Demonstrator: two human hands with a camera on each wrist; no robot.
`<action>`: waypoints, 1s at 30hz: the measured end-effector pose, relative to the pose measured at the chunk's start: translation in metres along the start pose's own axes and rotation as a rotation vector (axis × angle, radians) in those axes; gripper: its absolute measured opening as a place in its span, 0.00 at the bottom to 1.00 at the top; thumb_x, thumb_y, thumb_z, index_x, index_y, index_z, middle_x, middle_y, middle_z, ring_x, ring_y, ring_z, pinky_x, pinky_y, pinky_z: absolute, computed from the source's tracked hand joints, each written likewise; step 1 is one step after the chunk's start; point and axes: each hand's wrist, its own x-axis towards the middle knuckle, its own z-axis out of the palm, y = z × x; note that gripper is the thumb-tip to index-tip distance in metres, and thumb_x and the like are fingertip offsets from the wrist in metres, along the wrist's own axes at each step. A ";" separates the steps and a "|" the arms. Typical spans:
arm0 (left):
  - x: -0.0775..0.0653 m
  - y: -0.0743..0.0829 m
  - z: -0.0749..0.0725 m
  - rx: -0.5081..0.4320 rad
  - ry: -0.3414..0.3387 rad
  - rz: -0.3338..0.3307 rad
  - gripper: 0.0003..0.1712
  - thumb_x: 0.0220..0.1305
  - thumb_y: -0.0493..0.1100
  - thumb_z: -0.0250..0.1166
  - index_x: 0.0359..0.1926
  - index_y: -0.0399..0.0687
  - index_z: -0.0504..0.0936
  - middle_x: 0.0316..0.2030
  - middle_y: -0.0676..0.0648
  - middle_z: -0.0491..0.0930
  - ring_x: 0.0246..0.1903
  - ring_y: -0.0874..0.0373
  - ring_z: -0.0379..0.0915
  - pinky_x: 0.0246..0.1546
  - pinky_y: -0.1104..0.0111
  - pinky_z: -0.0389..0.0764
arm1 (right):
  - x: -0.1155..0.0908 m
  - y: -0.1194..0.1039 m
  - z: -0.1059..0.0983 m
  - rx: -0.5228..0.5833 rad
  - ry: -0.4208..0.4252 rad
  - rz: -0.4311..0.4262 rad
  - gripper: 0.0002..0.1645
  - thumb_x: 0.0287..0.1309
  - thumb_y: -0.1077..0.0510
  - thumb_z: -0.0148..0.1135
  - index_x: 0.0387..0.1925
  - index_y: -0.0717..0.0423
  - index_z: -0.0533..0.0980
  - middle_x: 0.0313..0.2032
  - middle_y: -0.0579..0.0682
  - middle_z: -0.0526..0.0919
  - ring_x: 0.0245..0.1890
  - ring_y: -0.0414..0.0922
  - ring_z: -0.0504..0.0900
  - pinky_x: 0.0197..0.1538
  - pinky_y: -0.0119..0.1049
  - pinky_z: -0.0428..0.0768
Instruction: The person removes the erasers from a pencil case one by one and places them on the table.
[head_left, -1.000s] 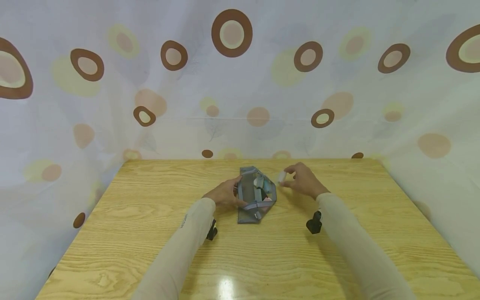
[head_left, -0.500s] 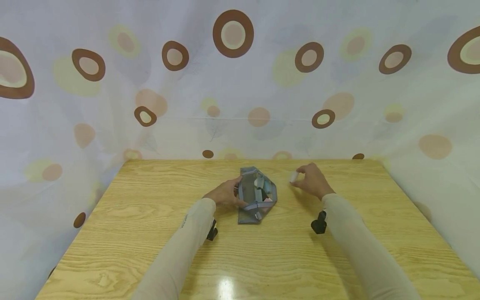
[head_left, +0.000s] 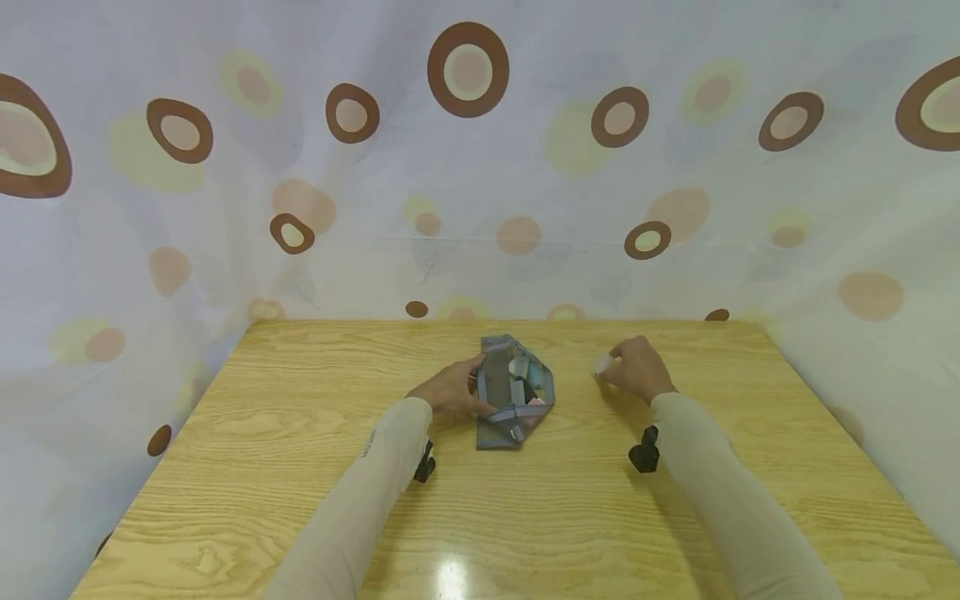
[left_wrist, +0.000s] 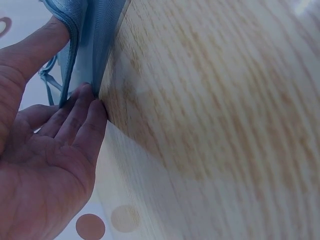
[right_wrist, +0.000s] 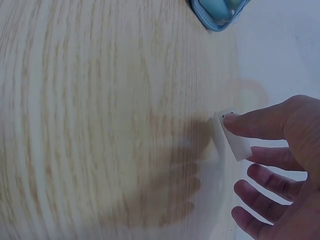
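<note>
A grey-blue mesh zip pouch (head_left: 497, 387) lies on the wooden table with its zipped mouth spread open. Inside it show several small items, among them a pink one and a black one. My left hand (head_left: 450, 387) holds the pouch's left side. In the left wrist view the thumb (left_wrist: 42, 45) lies at the zip edge, with the fingertips touching the pouch lower down. To the right of the pouch, my right hand (head_left: 637, 368) pinches a small white rectangular block (right_wrist: 234, 137) between thumb and forefinger, close to the tabletop. The other right fingers are spread and loosely bent.
The wooden table (head_left: 525, 517) reaches back to a pale curtain (head_left: 480, 167) with brown and yellow circles, which also hangs at both sides. A dark wrist camera (head_left: 643, 454) hangs beneath the right sleeve, and another wrist camera (head_left: 425, 462) beneath the left.
My right hand has moved right, away from the pouch, carrying the white block, and has turned slightly. My left hand and the pouch have stayed in place.
</note>
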 end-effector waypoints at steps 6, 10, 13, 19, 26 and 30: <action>-0.002 0.002 0.000 0.020 0.002 0.015 0.61 0.58 0.41 0.77 0.80 0.39 0.44 0.64 0.37 0.72 0.64 0.44 0.69 0.65 0.55 0.72 | -0.003 0.003 0.001 0.007 -0.021 0.017 0.28 0.58 0.57 0.70 0.49 0.80 0.79 0.53 0.76 0.78 0.58 0.73 0.70 0.55 0.64 0.76; -0.002 0.003 0.000 0.029 0.004 0.013 0.61 0.59 0.40 0.76 0.80 0.39 0.44 0.64 0.37 0.72 0.64 0.44 0.69 0.65 0.56 0.73 | -0.004 0.004 0.000 0.009 -0.032 0.026 0.28 0.59 0.58 0.70 0.49 0.80 0.79 0.53 0.76 0.77 0.58 0.73 0.71 0.55 0.64 0.76; 0.000 0.001 0.001 0.014 0.008 0.002 0.61 0.59 0.40 0.77 0.81 0.41 0.45 0.65 0.37 0.72 0.64 0.44 0.69 0.65 0.55 0.72 | -0.005 0.003 0.000 0.011 -0.040 0.034 0.28 0.59 0.57 0.70 0.49 0.80 0.79 0.53 0.77 0.77 0.57 0.73 0.72 0.54 0.64 0.77; 0.003 -0.002 0.001 0.010 0.012 -0.002 0.61 0.58 0.39 0.77 0.81 0.42 0.45 0.66 0.37 0.71 0.65 0.43 0.69 0.66 0.54 0.71 | -0.006 0.006 0.000 0.018 -0.049 0.042 0.28 0.58 0.57 0.70 0.48 0.81 0.79 0.53 0.78 0.76 0.56 0.73 0.72 0.50 0.62 0.79; 0.004 -0.004 0.001 0.012 0.014 0.003 0.62 0.58 0.40 0.77 0.81 0.41 0.45 0.65 0.37 0.72 0.64 0.44 0.69 0.66 0.54 0.71 | -0.008 0.005 -0.002 0.012 -0.053 0.051 0.29 0.57 0.56 0.71 0.48 0.80 0.79 0.54 0.78 0.76 0.57 0.74 0.72 0.51 0.63 0.79; 0.003 -0.004 0.001 0.016 0.008 0.007 0.62 0.58 0.41 0.77 0.81 0.41 0.44 0.65 0.37 0.71 0.65 0.44 0.69 0.66 0.54 0.71 | -0.009 0.002 -0.003 0.021 -0.057 0.069 0.28 0.57 0.57 0.71 0.48 0.80 0.79 0.56 0.78 0.75 0.57 0.74 0.72 0.53 0.63 0.78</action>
